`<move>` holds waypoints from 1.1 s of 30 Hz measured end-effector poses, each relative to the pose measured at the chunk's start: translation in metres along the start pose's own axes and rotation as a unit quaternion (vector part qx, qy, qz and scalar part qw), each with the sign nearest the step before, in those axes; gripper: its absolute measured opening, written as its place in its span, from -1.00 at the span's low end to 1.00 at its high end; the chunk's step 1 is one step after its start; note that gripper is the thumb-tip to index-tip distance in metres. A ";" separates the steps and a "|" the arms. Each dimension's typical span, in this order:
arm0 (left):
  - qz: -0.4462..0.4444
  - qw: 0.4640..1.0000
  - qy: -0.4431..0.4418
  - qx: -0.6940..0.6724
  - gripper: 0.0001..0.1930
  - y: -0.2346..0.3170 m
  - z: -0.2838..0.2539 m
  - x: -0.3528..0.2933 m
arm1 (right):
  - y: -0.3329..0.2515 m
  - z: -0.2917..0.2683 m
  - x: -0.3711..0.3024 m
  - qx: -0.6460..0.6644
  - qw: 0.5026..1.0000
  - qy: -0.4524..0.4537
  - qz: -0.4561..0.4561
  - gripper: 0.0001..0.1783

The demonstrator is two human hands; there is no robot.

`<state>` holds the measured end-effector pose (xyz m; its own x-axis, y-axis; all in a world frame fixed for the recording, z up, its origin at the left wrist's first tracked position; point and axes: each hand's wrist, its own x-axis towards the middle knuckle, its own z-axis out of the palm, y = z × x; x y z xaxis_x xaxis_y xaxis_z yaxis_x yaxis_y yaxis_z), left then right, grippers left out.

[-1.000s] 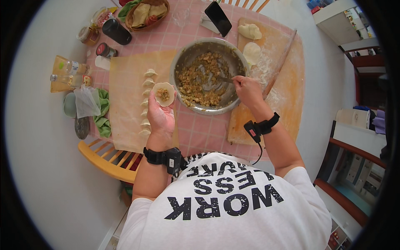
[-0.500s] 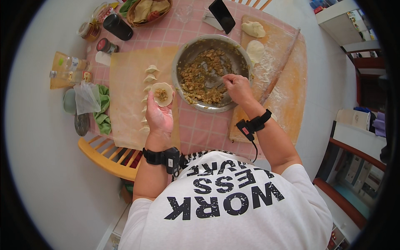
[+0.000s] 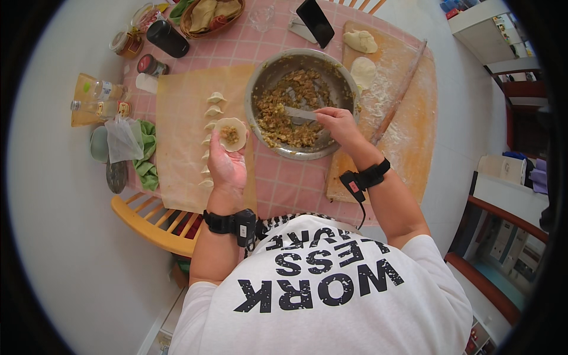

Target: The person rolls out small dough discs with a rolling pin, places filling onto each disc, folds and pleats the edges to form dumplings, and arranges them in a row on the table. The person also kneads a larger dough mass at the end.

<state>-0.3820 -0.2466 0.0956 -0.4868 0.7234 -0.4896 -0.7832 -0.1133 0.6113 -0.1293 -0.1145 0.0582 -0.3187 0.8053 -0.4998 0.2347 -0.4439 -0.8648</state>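
Observation:
On the fingers of my left hand (image 3: pixel 227 170) rests a round dumpling wrapper (image 3: pixel 240 125), a small heap of filling (image 3: pixel 229 135) at its middle. My right hand (image 3: pixel 339 126) grips one end of a flat, narrow spatula (image 3: pixel 303 113). The spatula's other end touches the minced filling (image 3: pixel 300 83) inside a wide metal bowl (image 3: pixel 341 89). Just left of the bowl, a column of folded dumplings (image 3: pixel 213 110) lies on a yellowish sheet (image 3: pixel 183 130); my left hand covers part of that column.
Right of the bowl is a floured wooden board (image 3: pixel 414 142) with a rolling pin (image 3: pixel 397 97), a flat dough round (image 3: pixel 362 72) and a dough lump (image 3: pixel 360 41). A phone (image 3: pixel 315 22) stands behind the bowl. Bottles (image 3: pixel 100 108), a dark canister (image 3: pixel 167 39) and a basket (image 3: pixel 188 26) line the left side.
The spatula has come into view, its flat side showing above the filling. My right hand has shifted slightly. My left hand and the wrapper stay nearly in place.

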 end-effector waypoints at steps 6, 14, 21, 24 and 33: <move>-0.003 1.000 -0.026 0.005 -0.62 -0.012 0.011 0.000 | -0.038 -0.008 -0.037 0.085 0.995 -0.023 0.042 -0.73; -0.053 0.995 -0.087 -0.010 -0.55 -0.021 0.044 -0.001 | -0.054 0.031 -0.087 -0.305 0.871 0.078 -0.377 -0.63; -0.071 0.994 -0.078 0.012 -0.54 -0.018 0.046 -0.005 | -0.046 0.044 -0.101 -0.491 0.701 0.096 -0.508 -0.43; -0.061 0.996 -0.063 0.007 -0.54 -0.017 0.044 -0.005 | -0.049 0.042 -0.105 -0.452 0.717 0.109 -0.519 -0.41; -0.057 0.995 -0.085 0.009 -0.56 -0.017 0.045 -0.012 | -0.058 0.043 -0.093 -0.444 0.717 0.080 -0.531 -0.42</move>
<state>-0.3458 -0.2223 0.1193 -0.3219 0.8362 -0.4440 -0.8214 -0.0135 0.5701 -0.1528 -0.1804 0.1532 -0.6577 0.5702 0.4922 0.4527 0.8215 -0.3467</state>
